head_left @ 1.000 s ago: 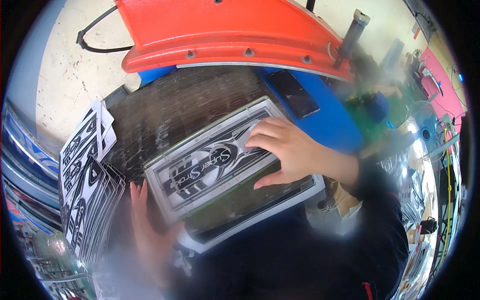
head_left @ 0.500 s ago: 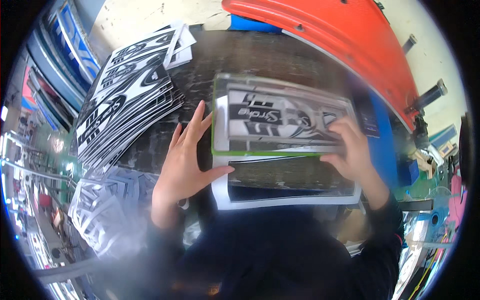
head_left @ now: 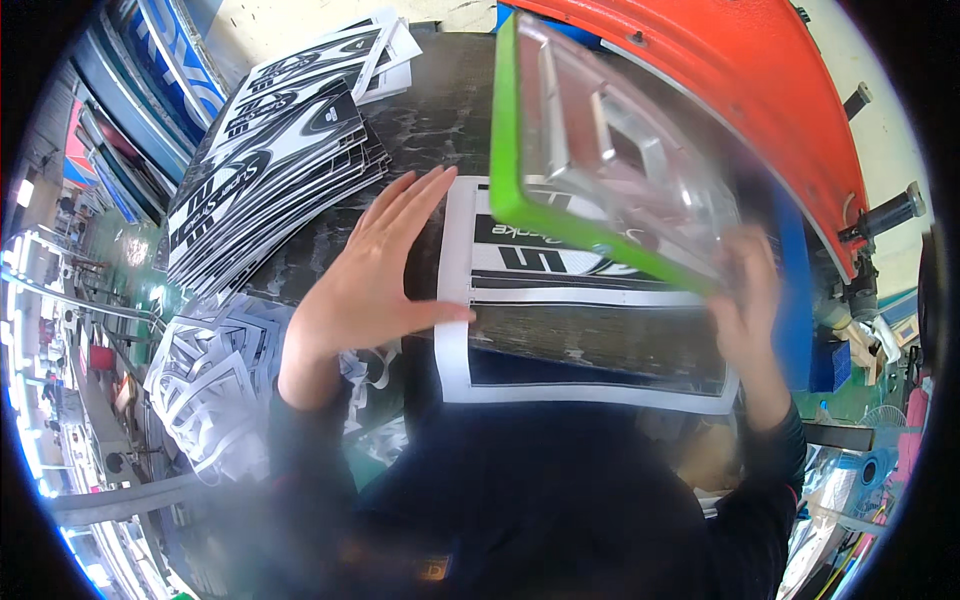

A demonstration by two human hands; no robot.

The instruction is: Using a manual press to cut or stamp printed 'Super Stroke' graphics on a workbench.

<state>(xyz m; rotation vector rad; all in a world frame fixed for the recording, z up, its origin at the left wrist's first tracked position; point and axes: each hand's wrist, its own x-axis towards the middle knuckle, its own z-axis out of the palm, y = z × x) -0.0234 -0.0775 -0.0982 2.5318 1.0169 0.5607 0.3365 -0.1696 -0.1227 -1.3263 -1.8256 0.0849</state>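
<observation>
The left hand [head_left: 365,285] was laid flat, fingers together, on the printed sheet [head_left: 560,290] at frame centre. The right hand [head_left: 745,310] was clamped on the green-edged clear frame [head_left: 600,170], tilted up at upper right. If grip weakened, the frame could be dropped, shifting the sheet.

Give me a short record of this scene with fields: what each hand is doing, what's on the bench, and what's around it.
left hand: flat, thumb on the left edge of the printed sheet
right hand: lifting the green-edged clear frame, tilted up off the sheet
sheet: black and white, lying on the dark bench
stack of printed sheets: to the left, fanned
offcuts: white strips, lower left
orange machine part: behind the frame
</observation>
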